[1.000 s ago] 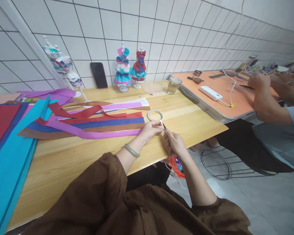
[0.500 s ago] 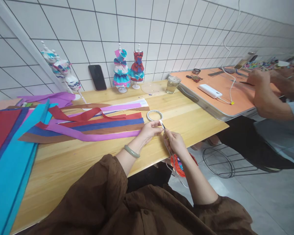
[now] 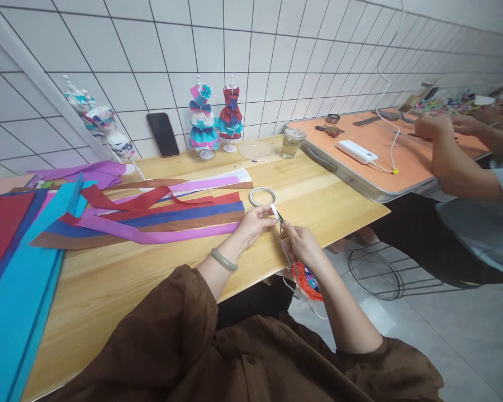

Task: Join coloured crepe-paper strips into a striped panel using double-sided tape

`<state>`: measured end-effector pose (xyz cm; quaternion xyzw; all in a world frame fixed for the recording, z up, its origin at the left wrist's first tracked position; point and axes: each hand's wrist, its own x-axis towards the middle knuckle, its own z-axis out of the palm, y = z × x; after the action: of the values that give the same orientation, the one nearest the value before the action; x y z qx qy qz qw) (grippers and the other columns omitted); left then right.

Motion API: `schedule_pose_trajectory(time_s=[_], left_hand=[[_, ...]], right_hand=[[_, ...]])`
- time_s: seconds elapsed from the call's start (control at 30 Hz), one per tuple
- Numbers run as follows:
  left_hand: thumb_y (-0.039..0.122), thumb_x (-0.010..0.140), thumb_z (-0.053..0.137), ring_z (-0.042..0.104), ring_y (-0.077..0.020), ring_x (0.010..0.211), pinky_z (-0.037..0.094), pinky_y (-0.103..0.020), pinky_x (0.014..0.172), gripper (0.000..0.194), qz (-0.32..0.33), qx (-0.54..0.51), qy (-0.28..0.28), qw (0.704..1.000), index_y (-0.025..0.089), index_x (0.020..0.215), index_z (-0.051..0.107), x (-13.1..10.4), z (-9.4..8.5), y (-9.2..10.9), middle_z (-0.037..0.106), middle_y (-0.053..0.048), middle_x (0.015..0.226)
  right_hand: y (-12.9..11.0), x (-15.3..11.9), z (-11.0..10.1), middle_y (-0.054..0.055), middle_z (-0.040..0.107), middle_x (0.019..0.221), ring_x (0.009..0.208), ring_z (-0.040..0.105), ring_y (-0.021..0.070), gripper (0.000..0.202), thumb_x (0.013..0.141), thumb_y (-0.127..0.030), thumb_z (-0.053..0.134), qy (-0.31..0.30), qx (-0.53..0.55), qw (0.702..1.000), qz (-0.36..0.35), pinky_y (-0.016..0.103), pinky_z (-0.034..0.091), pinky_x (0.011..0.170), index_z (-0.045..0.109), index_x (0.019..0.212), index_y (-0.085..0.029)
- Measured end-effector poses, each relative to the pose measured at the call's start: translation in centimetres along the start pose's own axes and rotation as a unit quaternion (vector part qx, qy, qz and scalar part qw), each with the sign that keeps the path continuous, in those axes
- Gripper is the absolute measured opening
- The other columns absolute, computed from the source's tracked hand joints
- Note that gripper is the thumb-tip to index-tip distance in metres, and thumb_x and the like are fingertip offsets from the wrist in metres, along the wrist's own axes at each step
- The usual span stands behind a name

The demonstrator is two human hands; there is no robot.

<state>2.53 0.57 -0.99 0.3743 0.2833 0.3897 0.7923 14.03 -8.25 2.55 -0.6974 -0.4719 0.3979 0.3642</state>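
**White strip [image 3: 274, 209] pinched beside scissors [image 3: 280, 218]**

Nearest, brown sleeves [image 3: 163, 324] are cut off by the lower edge. A red-orange bundle [image 3: 304, 283] below the table edge is partly covered by the right forearm; its contents cannot be made out. Over the front of the wooden table [image 3: 121, 296], the white strip is pinched by the left hand [image 3: 255, 224], thumb and fingertips drawn narrow. A grey-green bangle [image 3: 224, 259] is worn at that wrist. The scissors are held by the curled fingers of the right hand [image 3: 302, 241]; their handles are largely hidden, and whether the blades are parted cannot be told. Just beyond, a tape roll [image 3: 251, 197] is laid flat. To the left, coloured fabric strips [image 3: 163, 215] are spread, the purple one's end lost by the left wrist. Farther back, a phone [image 3: 163, 135] and two dressed mannequin forms [image 3: 203, 128] are stood by the tiled wall [image 3: 255, 56]. At the orange table [image 3: 352, 134], a co-worker's hands [image 3: 436, 125] are blurred, and what they hold is unclear.
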Motion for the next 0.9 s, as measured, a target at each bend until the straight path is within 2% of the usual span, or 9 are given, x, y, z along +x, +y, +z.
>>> schedule_pose_trajectory(time_s=[0.23, 0.37, 0.47, 0.53, 0.6, 0.67, 0.73, 0.8, 0.9], left_hand=[[0.001, 0.055, 0.071, 0.058, -0.0106, 0.071, 0.042, -0.026, 0.066, 0.042, 0.006, -0.009, 0.002, 1.000, 0.013, 0.094, 0.061, 0.1, -0.2, 0.4, 0.061, -0.006, 0.090], [0.001, 0.054, 0.070, 0.058, -0.0097, 0.071, 0.042, -0.025, 0.066, 0.042, 0.012, -0.020, -0.003, 1.000, 0.014, 0.093, 0.061, 0.2, -0.4, 0.2, 0.062, -0.005, 0.091], [0.001, 0.055, 0.069, 0.058, -0.0095, 0.070, 0.042, -0.025, 0.066, 0.040, 0.011, -0.029, -0.017, 0.999, 0.014, 0.092, 0.061, 0.3, -0.6, 0.3, 0.062, -0.006, 0.091], [0.002, 0.056, 0.067, 0.057, -0.0094, 0.068, 0.042, -0.024, 0.065, 0.037, 0.009, -0.035, -0.026, 0.999, 0.013, 0.091, 0.061, 0.2, -0.7, 0.4, 0.063, -0.007, 0.088], [0.003, 0.058, 0.065, 0.056, -0.0086, 0.065, 0.042, -0.024, 0.062, 0.033, 0.008, -0.039, -0.031, 0.999, 0.012, 0.089, 0.061, 0.2, -0.7, 0.7, 0.063, -0.007, 0.086], [0.006, 0.060, 0.064, 0.054, -0.0072, 0.060, 0.041, -0.023, 0.059, 0.027, 0.009, -0.041, -0.031, 0.999, 0.011, 0.087, 0.061, 0.1, -0.6, 0.9, 0.063, -0.007, 0.084], [0.010, 0.062, 0.065, 0.052, -0.0059, 0.057, 0.040, -0.021, 0.056, 0.023, 0.009, -0.040, -0.025, 0.999, 0.011, 0.085, 0.061, 0.1, -0.5, 1.0, 0.063, -0.007, 0.082], [0.013, 0.062, 0.068, 0.050, -0.0049, 0.056, 0.039, -0.020, 0.055, 0.023, 0.010, -0.037, -0.015, 0.999, 0.012, 0.084, 0.061, 0.1, -0.4, 1.0, 0.063, -0.006, 0.079], [0.014, 0.061, 0.071, 0.050, -0.0039, 0.054, 0.037, -0.018, 0.053, 0.026, 0.010, -0.029, 0.001, 1.000, 0.012, 0.084, 0.061, 0.3, -0.4, 0.9, 0.063, -0.003, 0.074]], right_hand=[[-0.5, -1.3, -1.2, -0.005, 0.042, 0.035, 0.025, 0.039, 0.0086, 0.048, 0.082, -0.056, 0.035, -0.049, 0.013, 0.999, 0.016, 0.020, 0.029, 0.030, 0.054, 0.066, -0.015], [-0.9, -2.5, -3.1, -0.005, 0.043, 0.037, 0.025, 0.036, 0.0074, 0.049, 0.081, -0.057, 0.037, -0.115, 0.010, 0.992, 0.048, 0.020, 0.027, 0.030, 0.057, 0.068, -0.015], [-0.6, -2.4, -4.8, -0.004, 0.044, 0.039, 0.026, 0.036, 0.0078, 0.051, 0.079, -0.060, 0.038, -0.153, 0.004, 0.987, 0.051, 0.021, 0.029, 0.031, 0.059, 0.071, -0.015], [0.0, -1.5, -5.7, -0.003, 0.046, 0.042, 0.030, 0.039, 0.0088, 0.054, 0.078, -0.063, 0.037, -0.105, -0.017, 0.994, 0.023, 0.022, 0.032, 0.034, 0.060, 0.075, -0.014], [0.8, 0.0, -6.5, 0.000, 0.050, 0.047, 0.036, 0.045, 0.0109, 0.058, 0.078, -0.064, 0.035, 0.003, -0.087, 0.996, -0.014, 0.024, 0.035, 0.040, 0.062, 0.078, -0.012], [1.8, 1.7, -6.8, 0.006, 0.058, 0.057, 0.049, 0.053, 0.0164, 0.059, 0.079, -0.062, 0.034, 0.098, -0.219, 0.971, -0.022, 0.026, 0.038, 0.048, 0.063, 0.081, -0.012], [2.7, 3.0, -6.7, 0.013, 0.064, 0.075, 0.069, 0.059, 0.0230, 0.054, 0.082, -0.057, 0.034, 0.160, -0.343, 0.926, -0.014, 0.030, 0.040, 0.059, 0.063, 0.092, -0.012], [3.4, 3.7, -6.3, 0.017, 0.065, 0.087, 0.082, 0.059, 0.0257, 0.049, 0.085, -0.051, 0.033, 0.183, -0.420, 0.889, -0.003, 0.032, 0.039, 0.067, 0.060, 0.100, -0.012], [4.1, 3.7, -5.9, 0.018, 0.063, 0.087, 0.082, 0.058, 0.0253, 0.045, 0.088, -0.044, 0.031, 0.177, -0.476, 0.861, -0.007, 0.033, 0.039, 0.069, 0.061, 0.098, -0.012]])
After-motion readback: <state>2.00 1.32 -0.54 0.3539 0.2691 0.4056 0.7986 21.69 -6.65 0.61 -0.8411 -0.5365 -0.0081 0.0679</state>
